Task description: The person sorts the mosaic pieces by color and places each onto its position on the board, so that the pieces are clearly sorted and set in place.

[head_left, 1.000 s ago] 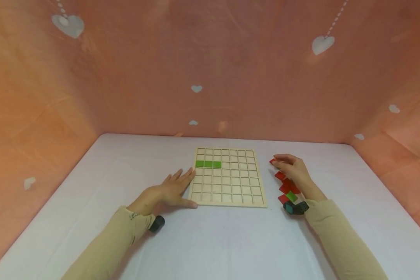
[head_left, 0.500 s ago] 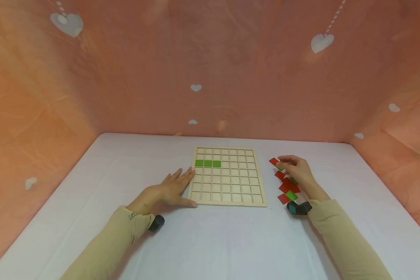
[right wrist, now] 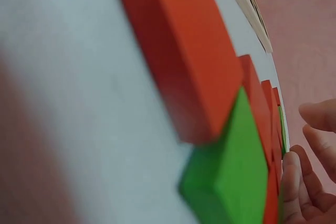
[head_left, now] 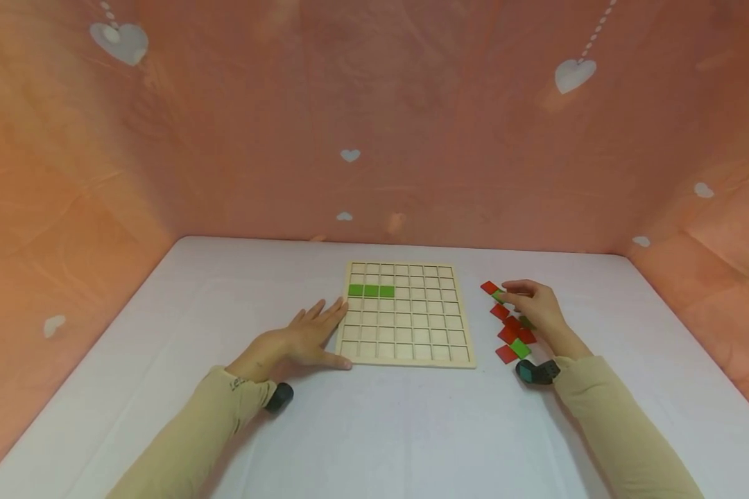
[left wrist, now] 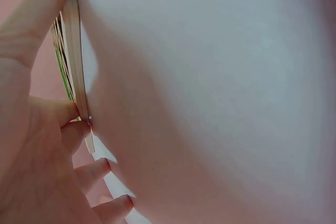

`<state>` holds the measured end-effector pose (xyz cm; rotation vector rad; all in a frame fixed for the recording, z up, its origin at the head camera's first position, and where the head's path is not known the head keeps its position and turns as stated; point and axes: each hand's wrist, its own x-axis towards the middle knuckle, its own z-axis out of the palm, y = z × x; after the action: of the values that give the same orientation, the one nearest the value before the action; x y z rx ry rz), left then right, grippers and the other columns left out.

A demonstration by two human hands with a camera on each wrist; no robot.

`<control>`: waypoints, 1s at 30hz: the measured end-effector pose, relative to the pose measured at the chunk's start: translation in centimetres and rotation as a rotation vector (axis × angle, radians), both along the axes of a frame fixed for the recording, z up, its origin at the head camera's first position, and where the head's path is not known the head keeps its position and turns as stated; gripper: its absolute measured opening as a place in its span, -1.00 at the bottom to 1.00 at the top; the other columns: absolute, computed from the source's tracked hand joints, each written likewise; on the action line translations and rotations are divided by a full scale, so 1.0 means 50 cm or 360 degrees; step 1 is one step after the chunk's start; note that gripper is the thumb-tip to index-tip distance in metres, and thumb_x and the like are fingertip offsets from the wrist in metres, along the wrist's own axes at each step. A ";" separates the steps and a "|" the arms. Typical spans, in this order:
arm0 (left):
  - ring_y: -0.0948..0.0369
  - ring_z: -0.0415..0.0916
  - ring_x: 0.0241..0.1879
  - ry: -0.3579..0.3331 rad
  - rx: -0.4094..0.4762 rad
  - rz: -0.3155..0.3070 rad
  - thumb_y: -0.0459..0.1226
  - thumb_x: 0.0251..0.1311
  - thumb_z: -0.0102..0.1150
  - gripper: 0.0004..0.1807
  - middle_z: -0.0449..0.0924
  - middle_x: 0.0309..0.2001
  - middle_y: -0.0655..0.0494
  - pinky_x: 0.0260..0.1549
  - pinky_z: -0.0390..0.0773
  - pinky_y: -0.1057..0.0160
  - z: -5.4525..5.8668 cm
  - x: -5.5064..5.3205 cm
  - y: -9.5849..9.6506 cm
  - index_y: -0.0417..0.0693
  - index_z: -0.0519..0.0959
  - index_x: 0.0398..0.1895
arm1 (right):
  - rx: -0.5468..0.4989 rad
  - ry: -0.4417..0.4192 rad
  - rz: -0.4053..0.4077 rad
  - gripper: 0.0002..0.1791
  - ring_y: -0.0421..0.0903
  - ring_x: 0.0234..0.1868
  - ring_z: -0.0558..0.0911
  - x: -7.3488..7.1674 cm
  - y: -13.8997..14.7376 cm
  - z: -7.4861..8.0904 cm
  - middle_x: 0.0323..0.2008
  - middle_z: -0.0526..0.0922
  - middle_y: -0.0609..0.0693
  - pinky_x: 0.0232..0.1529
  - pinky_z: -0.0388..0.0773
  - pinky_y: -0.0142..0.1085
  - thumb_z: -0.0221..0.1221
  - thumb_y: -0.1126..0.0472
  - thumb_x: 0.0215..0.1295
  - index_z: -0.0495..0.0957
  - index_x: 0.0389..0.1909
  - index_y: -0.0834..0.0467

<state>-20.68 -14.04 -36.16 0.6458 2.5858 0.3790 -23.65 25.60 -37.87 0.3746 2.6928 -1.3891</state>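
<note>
We are resting our left hand, fingers spread, against the gridded board along its left edge. Right of it, loose red and green tiles are lying clustered; our right hand is curving beside their far end, though we cannot tell whether it is pinching one. Farther, three green tiles are filling cells.

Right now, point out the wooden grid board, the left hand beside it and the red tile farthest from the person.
Wooden grid board [head_left: 402, 305]: head view, a bare cell near its middle.
Left hand [head_left: 308, 342]: head view, the back of the hand.
Farthest red tile [head_left: 489, 287]: head view, its top face.
</note>
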 end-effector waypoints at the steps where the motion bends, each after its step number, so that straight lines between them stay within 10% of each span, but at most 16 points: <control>1: -0.18 -0.40 0.50 0.0001 0.0000 -0.0002 0.18 0.12 0.21 0.17 -0.34 0.55 -0.10 0.41 -0.24 -0.24 0.000 0.000 0.000 -0.19 -0.23 0.52 | 0.0007 0.0000 0.0005 -0.41 0.16 0.05 0.44 0.000 0.000 0.000 0.26 0.37 0.29 -0.29 0.41 -0.51 0.09 0.02 0.35 0.34 0.31 0.24; 12: -0.18 -0.37 0.50 0.0024 -0.0032 0.0004 0.21 0.08 0.23 0.18 -0.32 0.55 -0.08 0.40 -0.22 -0.25 -0.004 -0.003 0.001 -0.18 -0.21 0.53 | 0.0002 -0.0052 0.0012 -0.42 0.16 0.11 0.38 -0.007 0.000 -0.005 0.28 0.34 0.31 0.09 0.47 -0.18 0.09 0.08 0.35 0.31 0.31 0.27; 30: -0.19 -0.38 0.50 0.0022 -0.0019 -0.0004 0.20 0.10 0.22 0.17 -0.32 0.55 -0.08 0.40 -0.22 -0.26 -0.003 -0.003 0.000 -0.18 -0.21 0.53 | 0.0145 -0.0070 -0.0034 -0.46 0.12 -0.02 0.39 -0.017 -0.013 0.004 0.20 0.40 0.33 -0.14 0.43 -0.34 0.12 0.11 0.33 0.39 0.24 0.32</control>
<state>-20.83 -14.02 -36.30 0.6498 2.5983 0.3593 -24.50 24.95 -37.66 0.4373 2.7306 -1.2509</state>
